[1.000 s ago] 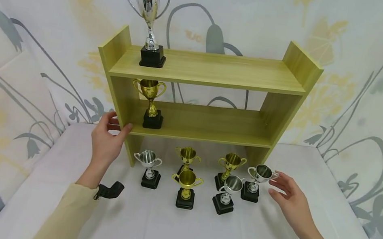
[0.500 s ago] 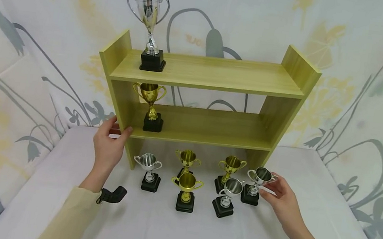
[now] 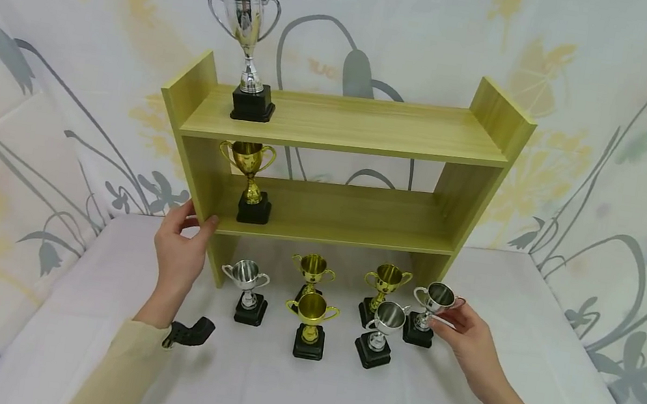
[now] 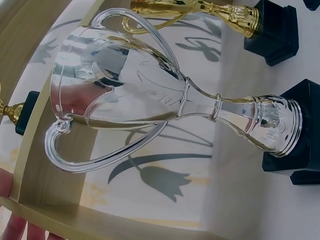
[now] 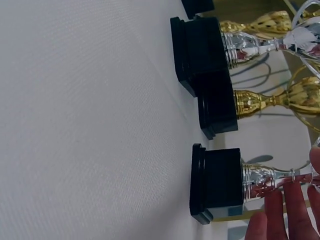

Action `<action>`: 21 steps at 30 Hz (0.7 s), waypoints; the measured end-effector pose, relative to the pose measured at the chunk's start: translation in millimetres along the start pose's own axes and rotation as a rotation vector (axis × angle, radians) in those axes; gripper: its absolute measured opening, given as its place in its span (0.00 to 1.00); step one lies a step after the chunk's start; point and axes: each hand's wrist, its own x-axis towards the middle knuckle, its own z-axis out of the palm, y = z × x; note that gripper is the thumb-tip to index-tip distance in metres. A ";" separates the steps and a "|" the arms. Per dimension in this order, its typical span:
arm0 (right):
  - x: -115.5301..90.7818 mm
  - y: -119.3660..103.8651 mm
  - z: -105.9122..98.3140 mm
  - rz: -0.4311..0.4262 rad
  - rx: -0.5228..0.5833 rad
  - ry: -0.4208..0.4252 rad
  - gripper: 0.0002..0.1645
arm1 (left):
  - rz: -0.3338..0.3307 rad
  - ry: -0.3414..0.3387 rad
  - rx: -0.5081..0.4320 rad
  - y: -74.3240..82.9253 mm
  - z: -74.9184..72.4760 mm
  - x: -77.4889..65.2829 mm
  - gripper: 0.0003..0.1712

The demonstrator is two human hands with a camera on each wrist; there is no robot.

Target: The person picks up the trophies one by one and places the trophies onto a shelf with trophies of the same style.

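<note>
My left hand point(image 3: 179, 258) grips the left side panel of the wooden shelf point(image 3: 344, 232), thumb in front and fingers round the outer side. My right hand point(image 3: 468, 343) holds the rightmost small silver trophy cup point(image 3: 436, 299) by its cup and stem, fingers behind and thumb in front. Its black base point(image 5: 220, 177) is upright on the white cloth. Close to its left stand another silver trophy point(image 3: 389, 318) and a gold trophy point(image 3: 387, 280). In the left wrist view, a silver trophy point(image 4: 135, 75) stands near the shelf edge and my left fingers point(image 4: 35, 231).
A large silver trophy point(image 3: 254, 54) stands on the top shelf at left, a gold trophy point(image 3: 253, 182) on the middle shelf below it. Two gold trophies, one the front gold trophy point(image 3: 312, 318), stand mid-table. A patterned cloth point(image 3: 621, 202) hangs behind.
My right hand has moved left from beside the rightmost silver trophy and taken hold of it. My left hand stays on the shelf panel. The trophies keep their places.
</note>
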 end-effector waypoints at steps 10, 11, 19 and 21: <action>3.8 4.1 1.5 -0.021 -0.035 0.007 0.15 | 0.018 -0.030 0.029 -0.4 -2.6 2.4 0.22; 4.5 4.2 1.8 -0.028 -0.037 0.009 0.15 | 0.020 -0.031 0.032 -0.4 -2.9 3.0 0.22; 8.3 7.5 3.8 -0.045 -0.096 0.046 0.14 | 0.006 -0.056 0.061 -2.0 -5.1 2.9 0.22; 8.2 8.6 4.1 -0.039 -0.100 0.043 0.14 | 0.004 -0.060 0.065 -2.6 -5.3 2.2 0.22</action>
